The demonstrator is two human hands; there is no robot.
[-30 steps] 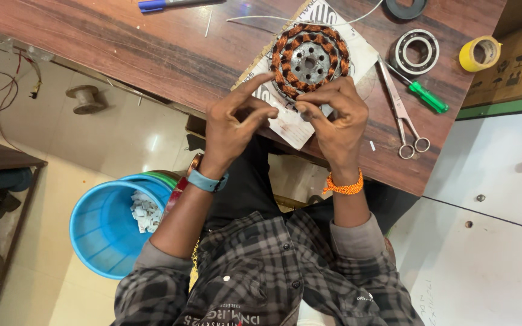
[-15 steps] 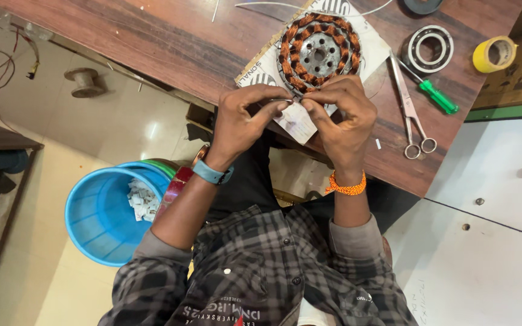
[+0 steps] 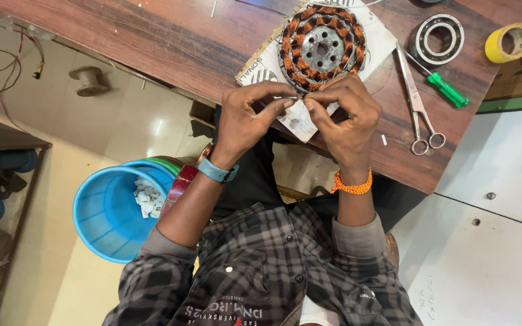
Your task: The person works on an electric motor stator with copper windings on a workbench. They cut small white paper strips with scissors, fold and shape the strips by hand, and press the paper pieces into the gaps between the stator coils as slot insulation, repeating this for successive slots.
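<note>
A round motor stator (image 3: 321,48) with copper-orange windings lies on a white paper sheet (image 3: 300,121) on the brown wooden table (image 3: 152,42). My left hand (image 3: 246,118), with a blue watch on its wrist, and my right hand (image 3: 348,115), with an orange thread band, meet at the stator's near edge. Both pinch a small pale strip (image 3: 290,99) between thumb and fingertips. Its exact kind is too small to tell. The fingers hide the nearest windings.
Steel scissors (image 3: 417,108) and a green-handled screwdriver (image 3: 448,89) lie right of the stator, with a metal bearing ring (image 3: 439,39) and a yellow tape roll (image 3: 507,42) beyond. A blue bucket (image 3: 101,223) holding paper scraps and a spool (image 3: 90,80) sit on the floor.
My hands have closed together at the stator's near edge, the fingertips now touching on the small strip. The view has shifted slightly.
</note>
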